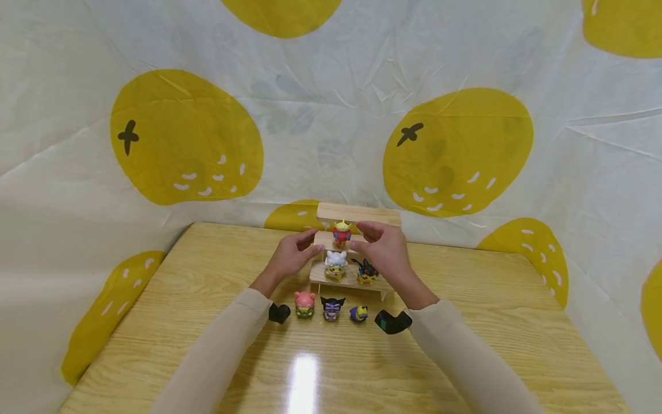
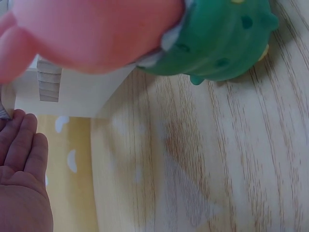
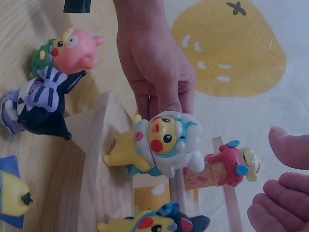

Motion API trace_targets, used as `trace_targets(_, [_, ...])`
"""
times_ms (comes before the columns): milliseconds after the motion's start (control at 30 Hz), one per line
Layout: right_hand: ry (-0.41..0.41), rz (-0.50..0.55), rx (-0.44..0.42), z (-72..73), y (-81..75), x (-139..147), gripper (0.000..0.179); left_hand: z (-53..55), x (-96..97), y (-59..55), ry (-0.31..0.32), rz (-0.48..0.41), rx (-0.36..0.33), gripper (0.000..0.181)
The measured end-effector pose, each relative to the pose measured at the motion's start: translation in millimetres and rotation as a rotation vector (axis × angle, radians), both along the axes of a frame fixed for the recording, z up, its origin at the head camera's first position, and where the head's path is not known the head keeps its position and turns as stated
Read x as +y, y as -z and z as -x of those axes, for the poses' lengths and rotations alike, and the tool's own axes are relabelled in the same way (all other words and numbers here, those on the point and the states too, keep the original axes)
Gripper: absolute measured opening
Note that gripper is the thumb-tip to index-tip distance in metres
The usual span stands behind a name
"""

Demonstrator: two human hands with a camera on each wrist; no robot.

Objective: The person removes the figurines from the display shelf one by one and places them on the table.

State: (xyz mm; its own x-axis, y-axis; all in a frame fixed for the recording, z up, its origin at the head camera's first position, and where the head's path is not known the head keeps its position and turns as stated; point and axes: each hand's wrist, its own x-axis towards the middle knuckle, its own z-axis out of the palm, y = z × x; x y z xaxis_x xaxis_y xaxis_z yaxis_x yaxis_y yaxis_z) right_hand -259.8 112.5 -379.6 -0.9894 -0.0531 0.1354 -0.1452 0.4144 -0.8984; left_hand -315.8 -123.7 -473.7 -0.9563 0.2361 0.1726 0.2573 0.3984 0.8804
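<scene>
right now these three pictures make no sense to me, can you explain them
There is no machine, just a person's bare left hand and right hand. The wide picture comes from a camera worn on the head; the two close ones are taken from the left and right wrists.

On the wood-grain table stands a stepped stand of pale wood. Its middle shelf bears a red figurine with a yellow head; its lowest shelf, a yellow figurine in a white hood and a yellow figurine in a black hood. In front are a pink and green figurine, a black and purple figurine and a blue and yellow figurine.

The left hand is at the stand's left end, the right hand beside the red figurine; neither seems to hold a figurine.
</scene>
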Motion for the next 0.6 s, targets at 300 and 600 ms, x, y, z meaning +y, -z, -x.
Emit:
trace_targets(300, [0.003, 0.021, -0.017, 13.4, 1.3, -9, 0.058, -1.0, 0.0, -0.8, 0.012, -0.006, 0.004, 0.065])
trace_targets(600, [0.020, 0.090, -0.020, 22.3, 7.0, -16, 0.054, -2.1, -0.1, -1.2, 0.035, -0.019, 0.010, 0.069])
